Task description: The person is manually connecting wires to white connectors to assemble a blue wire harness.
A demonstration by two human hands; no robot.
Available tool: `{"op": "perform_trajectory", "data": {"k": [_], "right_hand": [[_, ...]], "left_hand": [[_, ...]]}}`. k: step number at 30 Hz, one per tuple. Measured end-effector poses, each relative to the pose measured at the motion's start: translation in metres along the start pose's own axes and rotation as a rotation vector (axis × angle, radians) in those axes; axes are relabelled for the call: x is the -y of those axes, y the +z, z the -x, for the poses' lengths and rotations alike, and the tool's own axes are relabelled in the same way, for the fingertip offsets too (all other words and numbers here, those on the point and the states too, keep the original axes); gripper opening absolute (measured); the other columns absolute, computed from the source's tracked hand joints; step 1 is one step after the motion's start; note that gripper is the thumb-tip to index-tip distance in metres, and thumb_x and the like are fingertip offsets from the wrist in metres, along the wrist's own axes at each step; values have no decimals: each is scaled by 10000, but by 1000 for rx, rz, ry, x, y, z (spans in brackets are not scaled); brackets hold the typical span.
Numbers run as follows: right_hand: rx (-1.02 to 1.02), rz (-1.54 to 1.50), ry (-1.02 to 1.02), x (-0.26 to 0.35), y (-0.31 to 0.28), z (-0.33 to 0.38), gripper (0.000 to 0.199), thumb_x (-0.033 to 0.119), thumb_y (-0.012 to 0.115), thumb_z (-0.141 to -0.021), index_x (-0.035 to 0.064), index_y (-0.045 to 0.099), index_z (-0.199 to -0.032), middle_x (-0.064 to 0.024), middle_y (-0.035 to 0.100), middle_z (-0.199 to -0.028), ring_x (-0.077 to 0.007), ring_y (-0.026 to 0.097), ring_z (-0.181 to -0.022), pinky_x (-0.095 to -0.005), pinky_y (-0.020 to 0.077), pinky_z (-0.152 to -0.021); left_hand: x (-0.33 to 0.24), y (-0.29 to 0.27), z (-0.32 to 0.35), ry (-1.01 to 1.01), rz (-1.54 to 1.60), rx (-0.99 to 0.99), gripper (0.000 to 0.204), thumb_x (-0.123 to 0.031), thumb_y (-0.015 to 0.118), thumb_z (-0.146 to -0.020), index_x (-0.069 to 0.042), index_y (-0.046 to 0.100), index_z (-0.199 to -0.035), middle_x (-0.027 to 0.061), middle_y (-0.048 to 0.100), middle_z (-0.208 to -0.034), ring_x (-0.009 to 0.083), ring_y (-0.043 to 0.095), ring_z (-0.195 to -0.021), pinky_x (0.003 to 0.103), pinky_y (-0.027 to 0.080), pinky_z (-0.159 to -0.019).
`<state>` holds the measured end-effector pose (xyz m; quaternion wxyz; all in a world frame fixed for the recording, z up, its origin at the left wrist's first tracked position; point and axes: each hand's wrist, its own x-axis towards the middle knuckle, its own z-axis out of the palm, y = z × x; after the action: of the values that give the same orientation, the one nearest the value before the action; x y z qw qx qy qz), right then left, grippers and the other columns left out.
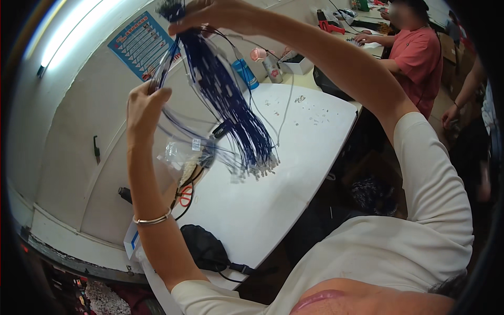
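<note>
A thick bundle of dark blue wires (223,97) hangs over the white table, with pale connectors on its lower ends (260,169). High up at the top of the picture, my right hand (207,14) is closed round the bundle near its upper end. Lower and to the left, my left hand (143,109) grips several thin strands drawn out to the side. Those strands look blurred where they curve down toward the table. The fingertips of my left hand are partly hidden by the wires.
Small bits lie scattered on the white table (310,157). A clear plastic bag (176,152), orange-handled scissors (185,196) and a black pouch (205,247) rest along its left side. At the back stand a blue bottle (245,73) and a tumbler (272,71). A person in pink (417,65) works at the far right.
</note>
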<state>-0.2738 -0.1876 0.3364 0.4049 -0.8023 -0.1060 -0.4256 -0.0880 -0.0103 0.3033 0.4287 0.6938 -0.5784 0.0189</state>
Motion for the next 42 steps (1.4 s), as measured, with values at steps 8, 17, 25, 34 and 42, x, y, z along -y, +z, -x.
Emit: {"op": "perform_trajectory", "data": {"k": [8, 17, 25, 34, 42], "right_hand": [[12, 91, 23, -9, 16, 1, 369, 362, 759, -826, 42, 742, -1008, -153, 721, -913, -280, 709, -806, -338, 604, -725], [-65, 130, 4, -6, 13, 9, 361, 366, 757, -830, 47, 748, -1000, -136, 723, -884, -238, 698, -767, -254, 571, -672], [4, 24, 73, -17, 27, 8, 360, 358, 788, -800, 40, 752, -963, -124, 713, -837, -186, 637, -649, -182, 497, -573], [168, 152, 93, -9, 0, 6, 360, 356, 808, -776, 30, 754, -919, -94, 693, -747, -142, 603, -600, -175, 446, -521], [188, 298, -44, 0, 24, 2, 394, 383, 811, -766, 40, 748, -951, -98, 702, -780, -158, 625, -606, -199, 488, -538]], "left_hand": [[-4, 50, 17, 117, 584, -7, 400, -373, 756, -767, -59, 700, -1007, 54, 634, -755, 146, 564, -694, 248, 414, -659], [-1, 7, 18, 15, 23, 236, 499, -371, 769, -776, -55, 670, -1151, 89, 698, -856, 198, 635, -770, 305, 450, -766], [-5, 50, 22, 33, 576, 109, 444, -191, 743, -729, -51, 660, -1142, 94, 701, -848, 174, 642, -778, 285, 467, -754], [-27, -9, 9, -78, 204, 385, 345, -221, 688, -759, -26, 683, -1043, 108, 698, -861, 189, 626, -809, 316, 458, -721], [-12, -15, 30, -111, -199, 423, 355, -293, 622, -782, -6, 700, -977, 110, 683, -826, 207, 601, -794, 317, 452, -683]]}}
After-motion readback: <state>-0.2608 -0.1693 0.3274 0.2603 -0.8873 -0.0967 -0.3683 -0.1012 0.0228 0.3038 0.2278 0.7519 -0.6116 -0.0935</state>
